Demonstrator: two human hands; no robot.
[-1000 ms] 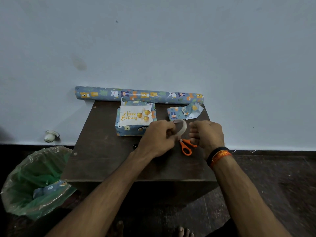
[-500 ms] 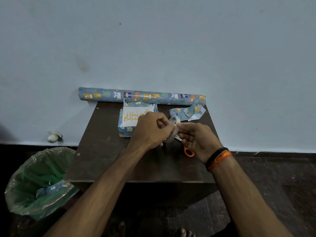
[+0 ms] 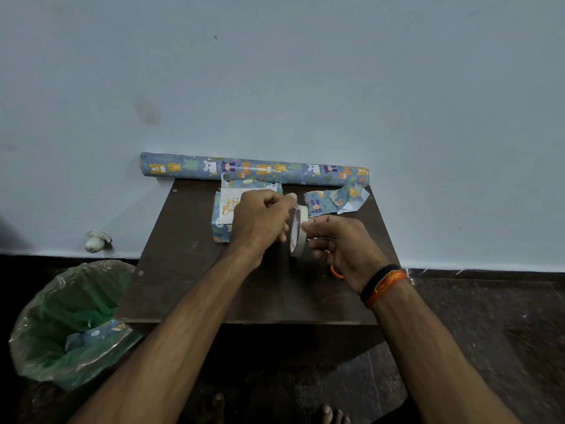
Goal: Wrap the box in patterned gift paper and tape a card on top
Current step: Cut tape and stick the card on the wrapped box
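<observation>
The box (image 3: 219,228), wrapped in blue animal-print paper, lies at the back of the brown table (image 3: 183,270). A white "Happy Birthday" card (image 3: 227,206) rests on top of it. My left hand (image 3: 260,221) hovers over the box's right half, hides most of the card, and pinches the tape at the top of the tape roll (image 3: 298,232). My right hand (image 3: 342,246) holds the roll upright between thumb and fingers, just right of the box. Orange-handled scissors (image 3: 336,272) lie on the table, mostly hidden under my right hand.
A roll of gift paper (image 3: 253,169) lies along the table's back edge against the wall. A crumpled paper offcut (image 3: 333,200) sits at the back right. A green-lined bin (image 3: 70,325) holding paper scraps stands on the floor at left, with a small white object (image 3: 97,240) by the wall.
Both hands have lifted the tape roll toward the box and turned it upright. My left hand's fingers have moved to the roll's top edge. The scissors stay on the table.
</observation>
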